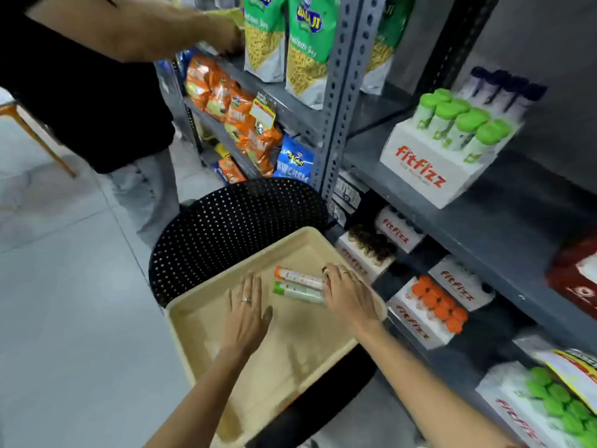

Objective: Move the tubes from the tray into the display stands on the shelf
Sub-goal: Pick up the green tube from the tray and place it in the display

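Tray (193, 321), beige, is sitting on a black perforated chair (232, 227) beside the grey shelf (484, 234). Left hand (247, 313) is lying palm down on the tray floor with fingers spread, grasping nothing. Just to the right of that hand, two tubes are lying side by side, touching: the orange-capped tube (298, 278) on the far side and the green-capped tube (297, 291) on the near side, caps pointing towards the left hand. Right hand (347, 294) is resting over the tubes' other ends, fingers curled down against them; whether the grip is closed on either tube cannot be told.

Beyond and to the right of the right hand, white "fitfizz" display stands are sitting on the shelf: one with orange-capped tubes (436, 305) on the level nearest that hand, one with green-capped tubes (452, 130) on the level above. Well beyond the left hand, another person in a black top (80, 101) is reaching towards snack bags (284, 46) on the neighbouring rack.
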`<state>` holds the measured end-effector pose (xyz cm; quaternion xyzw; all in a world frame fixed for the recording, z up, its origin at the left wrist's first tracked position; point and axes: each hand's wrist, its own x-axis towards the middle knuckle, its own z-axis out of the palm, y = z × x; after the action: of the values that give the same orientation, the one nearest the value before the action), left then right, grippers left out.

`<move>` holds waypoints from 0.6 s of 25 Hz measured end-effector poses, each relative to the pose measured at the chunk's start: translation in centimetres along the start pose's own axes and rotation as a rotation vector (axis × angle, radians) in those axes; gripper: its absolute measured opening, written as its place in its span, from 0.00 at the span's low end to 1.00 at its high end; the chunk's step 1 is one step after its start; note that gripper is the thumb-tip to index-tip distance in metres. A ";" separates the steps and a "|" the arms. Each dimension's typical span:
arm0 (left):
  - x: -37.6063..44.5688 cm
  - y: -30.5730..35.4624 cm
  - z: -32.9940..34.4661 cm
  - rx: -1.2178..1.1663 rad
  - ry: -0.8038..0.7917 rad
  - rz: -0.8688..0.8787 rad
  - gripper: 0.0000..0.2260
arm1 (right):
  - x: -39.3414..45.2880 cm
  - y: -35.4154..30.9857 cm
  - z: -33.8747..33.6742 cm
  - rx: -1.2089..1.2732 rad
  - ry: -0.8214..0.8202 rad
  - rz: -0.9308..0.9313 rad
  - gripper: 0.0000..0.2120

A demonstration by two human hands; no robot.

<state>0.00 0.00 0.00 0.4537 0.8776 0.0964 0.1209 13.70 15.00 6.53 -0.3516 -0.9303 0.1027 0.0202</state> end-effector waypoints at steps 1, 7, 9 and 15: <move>0.1 -0.8 1.4 0.007 -0.008 -0.037 0.29 | 0.5 -0.1 1.3 -0.038 -0.118 0.032 0.21; -0.3 -3.0 7.5 0.014 -0.222 -0.128 0.37 | 1.2 0.3 8.0 -0.191 -0.278 0.146 0.22; -0.4 -3.1 8.6 0.007 -0.295 -0.145 0.43 | 1.7 0.4 8.9 -0.220 -0.283 0.158 0.22; -0.4 -3.4 9.6 -0.089 -0.328 -0.181 0.53 | 2.3 1.7 10.6 -0.306 -0.286 0.076 0.19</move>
<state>0.46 -1.67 -10.01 0.3769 0.8781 0.0487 0.2905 11.86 15.88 -4.28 -0.3670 -0.9145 0.0097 -0.1698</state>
